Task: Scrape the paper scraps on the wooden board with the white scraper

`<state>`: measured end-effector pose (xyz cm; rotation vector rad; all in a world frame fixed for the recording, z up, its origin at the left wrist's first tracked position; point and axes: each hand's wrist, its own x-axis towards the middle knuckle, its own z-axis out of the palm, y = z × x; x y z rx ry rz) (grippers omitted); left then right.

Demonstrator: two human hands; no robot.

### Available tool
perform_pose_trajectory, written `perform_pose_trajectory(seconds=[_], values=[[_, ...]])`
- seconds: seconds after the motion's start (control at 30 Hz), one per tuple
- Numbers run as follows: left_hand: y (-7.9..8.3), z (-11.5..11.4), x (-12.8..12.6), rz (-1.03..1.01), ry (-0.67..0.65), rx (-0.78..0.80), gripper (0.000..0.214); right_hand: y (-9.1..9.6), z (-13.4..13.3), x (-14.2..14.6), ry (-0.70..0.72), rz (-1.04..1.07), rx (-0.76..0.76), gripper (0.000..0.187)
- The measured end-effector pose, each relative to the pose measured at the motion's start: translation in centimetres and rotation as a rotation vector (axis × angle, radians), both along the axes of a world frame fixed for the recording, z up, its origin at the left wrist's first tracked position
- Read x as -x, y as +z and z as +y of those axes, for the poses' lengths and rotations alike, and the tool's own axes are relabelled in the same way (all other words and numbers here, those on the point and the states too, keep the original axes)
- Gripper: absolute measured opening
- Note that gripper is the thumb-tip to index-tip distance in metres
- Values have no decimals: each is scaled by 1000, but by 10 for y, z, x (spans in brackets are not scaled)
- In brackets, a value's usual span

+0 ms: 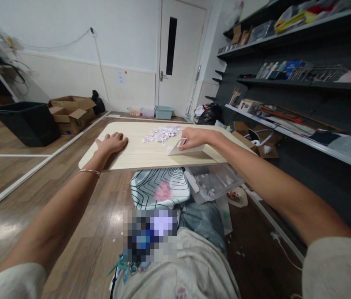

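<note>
The right hand (194, 138) is clenched on a flat, pale scraper-like card (185, 149) that stands on its long edge on the light wooden bench (132, 155), its long axis running roughly left to right across the person's front. The heap of small pink and white paper bits (163, 133) lies just beyond and to the left of that card, touching or nearly touching its near end (the right hand is plainly the nearer one). The left hand (112, 143) rests flat and released, palm down on the bench's left part, well apart from the heap, while a clear plastic box (213, 182) sits below the bench's near edge.
</note>
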<state>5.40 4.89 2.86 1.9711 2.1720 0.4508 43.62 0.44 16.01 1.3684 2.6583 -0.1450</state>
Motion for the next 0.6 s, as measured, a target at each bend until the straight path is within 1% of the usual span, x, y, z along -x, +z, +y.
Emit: perform_pose_trajectory(seconds=[0.1, 0.27, 0.33, 0.43, 0.5, 0.6], values=[[0, 0, 0, 5, -1, 6, 78, -2, -7, -3, 44, 9, 30, 38], [-1, 0, 0, 20, -6, 2, 76, -1, -21, -14, 117, 50, 126, 49], [-1, 1, 0, 20, -6, -1, 76, -1, -26, -19, 117, 69, 151, 49], [-1, 2, 1, 17, -11, 4, 76, -2, -28, -21, 99, 93, 134, 47], [0, 2, 2, 18, -13, 16, 78, -2, -25, -18, 90, 95, 103, 46], [-1, 3, 3, 21, -14, 33, 79, -4, -18, -10, 111, 76, 85, 39]])
